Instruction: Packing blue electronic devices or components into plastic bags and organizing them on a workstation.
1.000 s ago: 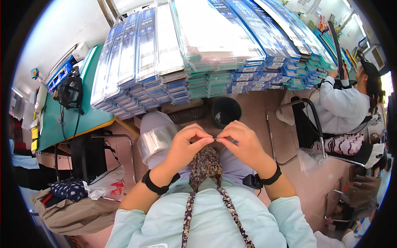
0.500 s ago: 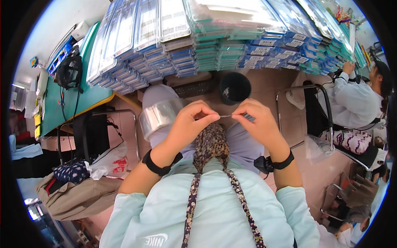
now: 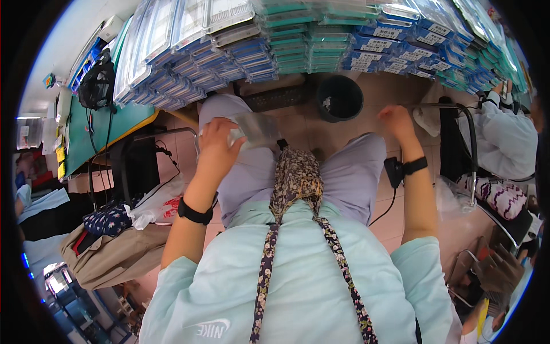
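My left hand (image 3: 219, 146) grips a wide roll of clear film (image 3: 258, 131) above my left thigh, with the thumb along its near side. Off to the right, beyond my right knee, my right hand (image 3: 396, 121) is raised with its fingers curled together. It is slightly blurred, and anything between its fingertips is hidden or too small to see. Between the hands, a dark floral pouch (image 3: 297, 178) on patterned straps hangs over my lap. A dark round bin (image 3: 340, 98) stands on the floor ahead, with a pale scrap inside.
Stacks of flat clear-wrapped blue and green packs (image 3: 309, 49) line the far side. A green table (image 3: 86, 140) with a black bag (image 3: 96, 83) is at the left. A metal-framed chair (image 3: 471, 149) and a seated co-worker (image 3: 498, 135) are at the right.
My hands have parted from a thin twisted strip held between them. The left has moved onto the film roll; the right has swung outward to the right. The strip is no longer visible.
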A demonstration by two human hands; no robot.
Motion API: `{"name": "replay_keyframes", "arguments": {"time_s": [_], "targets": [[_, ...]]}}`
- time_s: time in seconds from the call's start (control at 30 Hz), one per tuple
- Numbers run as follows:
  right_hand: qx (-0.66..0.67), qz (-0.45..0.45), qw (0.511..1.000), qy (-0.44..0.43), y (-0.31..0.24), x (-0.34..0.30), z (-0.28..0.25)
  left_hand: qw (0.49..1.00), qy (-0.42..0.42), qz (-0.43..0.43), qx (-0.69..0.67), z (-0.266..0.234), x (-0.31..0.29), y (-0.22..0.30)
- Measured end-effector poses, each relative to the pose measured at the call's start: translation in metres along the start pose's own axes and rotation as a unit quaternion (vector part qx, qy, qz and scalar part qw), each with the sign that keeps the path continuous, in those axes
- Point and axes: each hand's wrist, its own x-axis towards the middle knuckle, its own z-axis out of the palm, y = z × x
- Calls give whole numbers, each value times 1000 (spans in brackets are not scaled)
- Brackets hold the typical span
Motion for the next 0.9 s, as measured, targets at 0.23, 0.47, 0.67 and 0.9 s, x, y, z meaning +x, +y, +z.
{"name": "replay_keyframes", "arguments": {"time_s": [0.23,0.47,0.67,0.9], "targets": [[-125,-3,990,-59,74,70,40,987,-50,-55,140,8,-14,-27],[-104,67,988,-88,65,107,75,982,-93,-64,150,10,-14,-24],[-68,101,987,-101,45,122,94,983,-77,-60,154,1,-15,-33],[-110,39,989,-97,96,149,133,988,-80,-23,128,14,-5,-47]]}}
